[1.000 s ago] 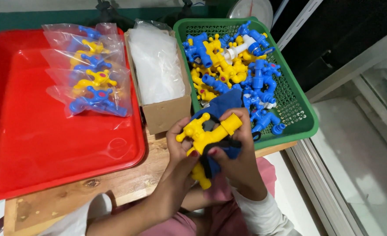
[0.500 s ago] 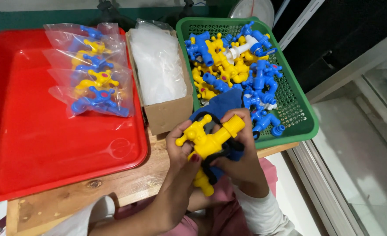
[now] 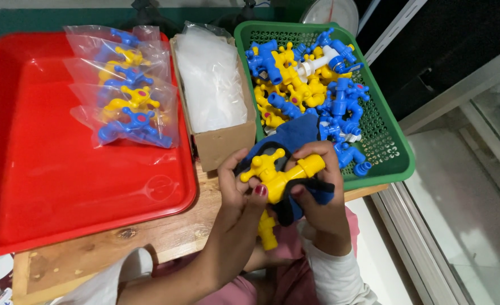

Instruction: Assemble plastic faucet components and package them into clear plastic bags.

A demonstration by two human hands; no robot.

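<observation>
A: Both hands grip the yellow tap point(image 3: 278, 176) at lower centre, the left hand point(image 3: 239, 186) by its handle, the right hand point(image 3: 317, 186) with a blue cloth point(image 3: 295, 138).

B: It sits past the table point(image 3: 165, 237) edge; a slip off the cloth could drop it into the lap.

A glossy yellow plastic tap point(image 3: 278, 178) and a matt blue cloth point(image 3: 295, 135) are seen. Clear, shiny plastic bags point(image 3: 128, 85) are laid in a smooth, glossy red plastic tray point(image 3: 46, 186). A matt cardboard box point(image 3: 221, 144), a perforated green plastic basket point(image 3: 385, 141) and a rough, worn wooden bench point(image 3: 148, 237) are shown.
</observation>
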